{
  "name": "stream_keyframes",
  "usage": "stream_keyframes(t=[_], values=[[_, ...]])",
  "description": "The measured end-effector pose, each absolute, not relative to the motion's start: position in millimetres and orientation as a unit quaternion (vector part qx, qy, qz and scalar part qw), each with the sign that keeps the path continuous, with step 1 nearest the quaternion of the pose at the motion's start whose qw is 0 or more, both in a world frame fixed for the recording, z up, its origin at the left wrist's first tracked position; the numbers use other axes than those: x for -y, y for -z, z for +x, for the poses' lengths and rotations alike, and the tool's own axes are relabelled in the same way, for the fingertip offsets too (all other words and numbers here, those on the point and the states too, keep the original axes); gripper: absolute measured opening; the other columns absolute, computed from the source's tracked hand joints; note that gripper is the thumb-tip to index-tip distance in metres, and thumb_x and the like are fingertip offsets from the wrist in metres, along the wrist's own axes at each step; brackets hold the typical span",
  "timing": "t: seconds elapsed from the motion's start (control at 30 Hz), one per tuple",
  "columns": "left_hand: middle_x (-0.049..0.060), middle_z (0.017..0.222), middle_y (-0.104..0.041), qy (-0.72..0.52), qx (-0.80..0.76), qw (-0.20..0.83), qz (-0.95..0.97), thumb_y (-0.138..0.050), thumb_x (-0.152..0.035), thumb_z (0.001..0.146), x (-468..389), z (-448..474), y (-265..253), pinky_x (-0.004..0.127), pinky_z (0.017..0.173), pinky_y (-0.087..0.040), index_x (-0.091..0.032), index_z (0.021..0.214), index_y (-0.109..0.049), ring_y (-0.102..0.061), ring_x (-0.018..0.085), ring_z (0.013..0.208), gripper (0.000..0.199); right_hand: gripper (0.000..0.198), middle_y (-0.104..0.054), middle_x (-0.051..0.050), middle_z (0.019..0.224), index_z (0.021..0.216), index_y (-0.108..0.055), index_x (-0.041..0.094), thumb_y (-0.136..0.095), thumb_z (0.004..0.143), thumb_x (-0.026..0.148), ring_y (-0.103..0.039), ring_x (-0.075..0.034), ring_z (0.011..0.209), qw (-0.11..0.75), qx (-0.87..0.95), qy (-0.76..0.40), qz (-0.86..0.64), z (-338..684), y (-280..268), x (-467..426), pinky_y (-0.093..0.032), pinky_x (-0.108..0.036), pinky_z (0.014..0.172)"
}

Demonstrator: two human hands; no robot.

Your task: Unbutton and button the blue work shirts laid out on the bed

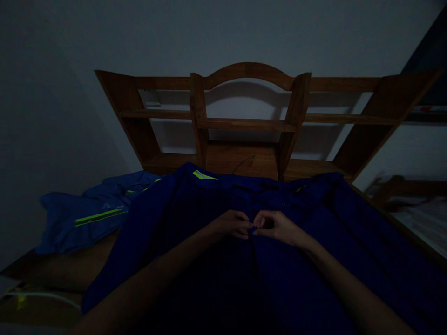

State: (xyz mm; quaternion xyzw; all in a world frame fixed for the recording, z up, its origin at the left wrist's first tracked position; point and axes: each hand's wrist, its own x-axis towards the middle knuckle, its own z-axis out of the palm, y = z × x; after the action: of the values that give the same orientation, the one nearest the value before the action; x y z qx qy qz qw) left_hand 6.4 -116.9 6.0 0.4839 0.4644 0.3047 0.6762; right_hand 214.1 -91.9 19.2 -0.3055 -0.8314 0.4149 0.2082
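Observation:
A large dark blue jacket [195,218] with a yellow-green strip lies spread out in front of me. My left hand [234,224] is closed in a pinch at the middle of its front, thumb and fingers on the cloth edge. Facing it, my right hand [274,227] pinches the same front edge, with the thumb and index finger curved into a ring. The fingertips of both hands almost meet. Whether a button or other fastener sits between them is too dark and small to tell.
A lighter blue garment [87,211] with yellow-green stripes lies to the left. Behind the jacket stands a wooden headboard [244,123] with open shelves, against a pale wall. A wall socket [152,98] shows through its left shelf. Another wooden frame [412,186] is at the right.

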Motion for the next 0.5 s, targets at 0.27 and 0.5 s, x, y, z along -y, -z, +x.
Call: stream_keyframes(t=[0.27,0.5], values=[[0.001,0.062,-0.062,-0.307,-0.474,0.677,0.472,-0.077,-0.032,0.054,112.4,5.6,-0.4,0.036,0.072,-0.054,-0.012,0.071,-0.057,-0.063,0.014,0.061,0.032,0.026,-0.063,-0.001,0.081,0.09,-0.062,0.018,-0.067,0.073,0.036,-0.058,-0.012,0.074,0.205,0.838,-0.409,-0.297,214.2,-23.3,92.5,-0.045,-0.022,0.066],[0.001,0.061,-0.062,-0.319,-0.49,0.667,0.461,-0.08,-0.029,0.048,112.7,8.1,-1.0,0.033,0.067,-0.054,-0.012,0.065,-0.054,-0.063,0.013,0.057,0.036,0.03,-0.063,-0.002,0.082,0.092,-0.064,0.019,-0.066,0.073,0.042,-0.058,-0.014,0.076,0.211,0.846,-0.394,-0.291,215.2,-27.2,94.0,-0.045,-0.023,0.068]])
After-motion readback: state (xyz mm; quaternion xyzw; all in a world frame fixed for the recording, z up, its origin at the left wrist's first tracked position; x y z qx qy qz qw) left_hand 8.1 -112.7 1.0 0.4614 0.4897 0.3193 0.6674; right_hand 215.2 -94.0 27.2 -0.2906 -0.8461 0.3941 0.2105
